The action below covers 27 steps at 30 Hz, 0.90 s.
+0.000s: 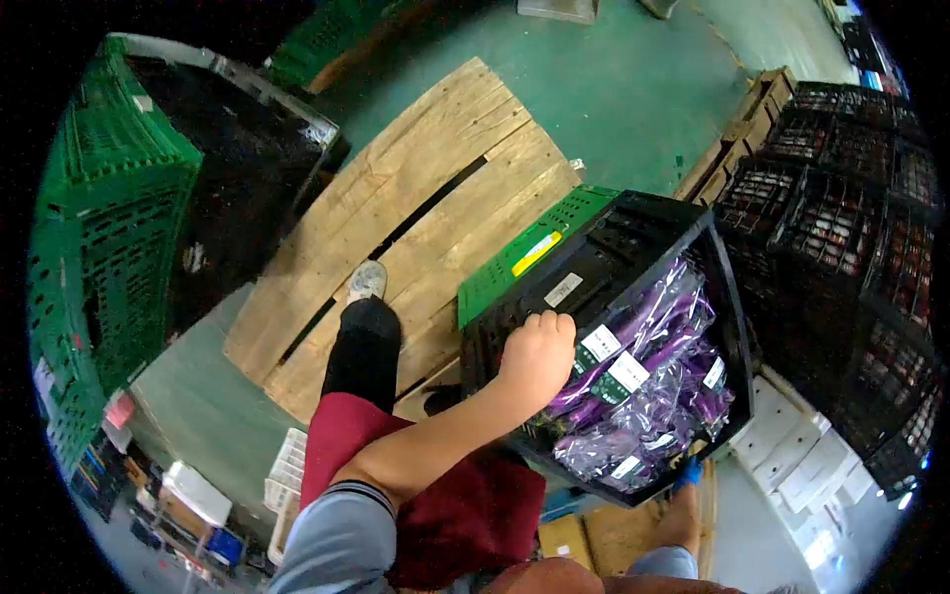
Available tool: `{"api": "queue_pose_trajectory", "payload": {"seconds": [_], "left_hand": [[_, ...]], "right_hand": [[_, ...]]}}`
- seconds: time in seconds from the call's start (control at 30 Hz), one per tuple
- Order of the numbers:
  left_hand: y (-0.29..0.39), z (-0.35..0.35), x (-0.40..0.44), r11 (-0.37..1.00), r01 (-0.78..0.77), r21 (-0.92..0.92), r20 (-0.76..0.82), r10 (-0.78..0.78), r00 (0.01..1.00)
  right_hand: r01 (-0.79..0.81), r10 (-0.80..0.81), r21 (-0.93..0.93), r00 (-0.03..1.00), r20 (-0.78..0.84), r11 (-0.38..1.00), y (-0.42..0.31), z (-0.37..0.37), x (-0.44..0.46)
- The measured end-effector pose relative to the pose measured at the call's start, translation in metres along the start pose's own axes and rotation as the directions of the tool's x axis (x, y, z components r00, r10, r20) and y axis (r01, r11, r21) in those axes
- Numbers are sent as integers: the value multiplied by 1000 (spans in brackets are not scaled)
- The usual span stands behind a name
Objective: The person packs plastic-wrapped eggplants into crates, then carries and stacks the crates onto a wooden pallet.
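A black plastic crate [734,287] is tilted in front of me. Bagged long purple vegetables, which look like eggplants [658,346], lie inside in clear wrap with white labels. My left hand [539,358] is closed over the crate's left rim, fingers curled round the edge. At the near right corner, my right hand [690,477] grips the rim, with something blue on its fingers; most of that hand is hidden by the crate. Beneath or behind the black crate shows a green crate [539,247] with a yellow label.
A wooden pallet [426,188] lies on the green floor, one of my feet on it. Stacked green crates [124,228] stand left beside a dark bin [247,129]. Stacked dark crates [831,218] full of packs rise on the right, near white boxes [792,436].
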<state>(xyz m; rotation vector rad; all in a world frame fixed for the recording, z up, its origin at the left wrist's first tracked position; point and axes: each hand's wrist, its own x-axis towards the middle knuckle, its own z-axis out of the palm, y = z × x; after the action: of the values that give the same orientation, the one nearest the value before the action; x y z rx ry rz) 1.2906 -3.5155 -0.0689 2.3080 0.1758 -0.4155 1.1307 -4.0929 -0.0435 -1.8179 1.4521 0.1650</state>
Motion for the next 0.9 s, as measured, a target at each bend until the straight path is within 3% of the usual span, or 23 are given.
{"api": "queue_pose_trajectory", "payload": {"seconds": [0.37,0.6,0.77,0.9], "left_hand": [[0,5,4,996,-36,76,-3,37,999],[-4,-8,5,992,-13,-125,46,19,999],[-5,-3,1,997,-4,-82,8,4,1000],[1,0,-2,1000,1,6,-18,-1,1000]], "right_hand": [[-45,43,-80,999,-31,996,1,7,-19],[-32,30,-181,999,-12,983,-7,-3,-32],[-4,26,-363,998,55,932,13,-25,-87],[125,26,-577,969,245,807,32,-17,-151]]}}
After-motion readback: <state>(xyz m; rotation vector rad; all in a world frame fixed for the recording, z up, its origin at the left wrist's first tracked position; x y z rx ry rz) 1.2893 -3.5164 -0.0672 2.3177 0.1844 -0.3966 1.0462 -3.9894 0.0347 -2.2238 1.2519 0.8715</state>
